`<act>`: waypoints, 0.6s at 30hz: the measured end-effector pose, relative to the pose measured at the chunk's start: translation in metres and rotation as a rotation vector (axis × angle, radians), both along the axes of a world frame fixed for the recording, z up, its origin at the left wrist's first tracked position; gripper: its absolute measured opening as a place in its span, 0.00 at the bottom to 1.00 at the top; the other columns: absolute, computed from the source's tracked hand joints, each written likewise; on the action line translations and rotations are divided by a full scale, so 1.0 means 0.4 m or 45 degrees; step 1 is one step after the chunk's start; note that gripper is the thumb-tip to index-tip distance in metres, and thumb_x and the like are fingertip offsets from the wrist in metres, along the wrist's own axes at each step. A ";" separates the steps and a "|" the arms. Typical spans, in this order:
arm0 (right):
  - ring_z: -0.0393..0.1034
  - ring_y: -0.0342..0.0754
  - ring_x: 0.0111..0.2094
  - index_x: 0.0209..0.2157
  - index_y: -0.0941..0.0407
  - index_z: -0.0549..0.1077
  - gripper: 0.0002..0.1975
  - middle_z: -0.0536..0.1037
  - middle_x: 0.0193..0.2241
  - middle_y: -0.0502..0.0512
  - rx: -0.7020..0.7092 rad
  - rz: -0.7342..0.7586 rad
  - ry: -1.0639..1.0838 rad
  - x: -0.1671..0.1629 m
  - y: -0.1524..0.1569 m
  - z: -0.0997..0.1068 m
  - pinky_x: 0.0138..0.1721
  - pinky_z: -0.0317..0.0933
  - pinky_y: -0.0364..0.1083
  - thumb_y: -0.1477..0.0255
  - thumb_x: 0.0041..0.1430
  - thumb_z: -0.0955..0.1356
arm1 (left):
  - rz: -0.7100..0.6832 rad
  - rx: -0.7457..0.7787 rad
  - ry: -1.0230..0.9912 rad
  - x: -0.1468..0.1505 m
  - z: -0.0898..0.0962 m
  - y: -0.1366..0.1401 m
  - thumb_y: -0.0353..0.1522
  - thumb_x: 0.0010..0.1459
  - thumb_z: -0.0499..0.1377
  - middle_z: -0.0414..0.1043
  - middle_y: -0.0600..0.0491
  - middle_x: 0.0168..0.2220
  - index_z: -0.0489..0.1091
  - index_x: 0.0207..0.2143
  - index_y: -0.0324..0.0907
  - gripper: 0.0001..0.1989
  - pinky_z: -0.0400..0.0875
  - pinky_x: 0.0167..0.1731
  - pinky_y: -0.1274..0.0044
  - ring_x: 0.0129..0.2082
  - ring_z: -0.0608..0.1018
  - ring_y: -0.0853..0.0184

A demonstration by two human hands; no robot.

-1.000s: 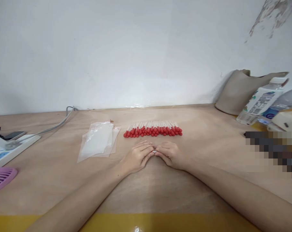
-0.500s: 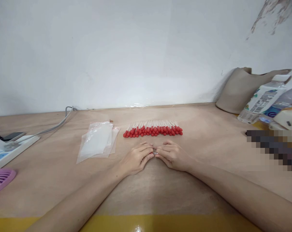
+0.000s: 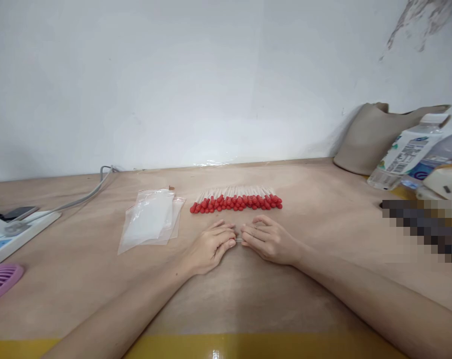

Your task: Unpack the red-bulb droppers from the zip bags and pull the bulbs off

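Observation:
My left hand and my right hand face each other low over the table, fingertips a small gap apart. A thin white stick spans that gap, pinched at one end by each hand; the fingers hide both its ends. Just beyond my hands lies a row of pale sticks with rounded red heads, the heads toward me and the stems toward the wall. Left of the row, several clear zip bags overlap flat on the table.
A white power strip with a grey cable and a pink slatted object are at the left. On the right stand a beige container and a labelled bottle, near a pixelated dark object. A wall rises behind.
My hands have drawn slightly apart, so the thin stick between them shows a little lower. A bit of red at my left fingertips is now barely visible. The row and bags stay put.

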State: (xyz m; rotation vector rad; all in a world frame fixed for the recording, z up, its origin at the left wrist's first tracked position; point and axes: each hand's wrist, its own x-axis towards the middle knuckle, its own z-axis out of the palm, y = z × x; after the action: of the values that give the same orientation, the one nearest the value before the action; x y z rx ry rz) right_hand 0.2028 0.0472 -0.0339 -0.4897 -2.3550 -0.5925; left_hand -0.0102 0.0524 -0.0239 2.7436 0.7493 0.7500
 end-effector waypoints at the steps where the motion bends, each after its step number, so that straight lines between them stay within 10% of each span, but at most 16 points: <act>1: 0.69 0.43 0.36 0.35 0.58 0.69 0.06 0.76 0.35 0.54 0.004 0.011 0.013 0.003 0.001 -0.002 0.43 0.58 0.47 0.75 0.61 0.60 | 0.002 0.022 -0.007 0.000 -0.001 0.000 0.30 0.61 0.47 0.73 0.51 0.40 0.67 0.38 0.41 0.09 0.57 0.55 0.65 0.49 0.70 0.66; 18: 0.69 0.45 0.43 0.40 0.58 0.69 0.09 0.75 0.39 0.57 -0.421 0.064 0.242 -0.011 0.018 -0.033 0.45 0.64 0.46 0.73 0.59 0.61 | -0.006 0.545 -0.077 0.005 -0.012 0.030 0.29 0.59 0.52 0.73 0.48 0.43 0.67 0.40 0.39 0.08 0.60 0.54 0.63 0.48 0.71 0.65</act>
State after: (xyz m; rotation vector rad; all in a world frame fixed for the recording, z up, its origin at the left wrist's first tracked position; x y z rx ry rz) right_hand 0.1986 0.0543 -0.0470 -0.6030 -2.2807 -0.1236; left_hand -0.0084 0.0643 -0.0287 3.0735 0.6293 1.0992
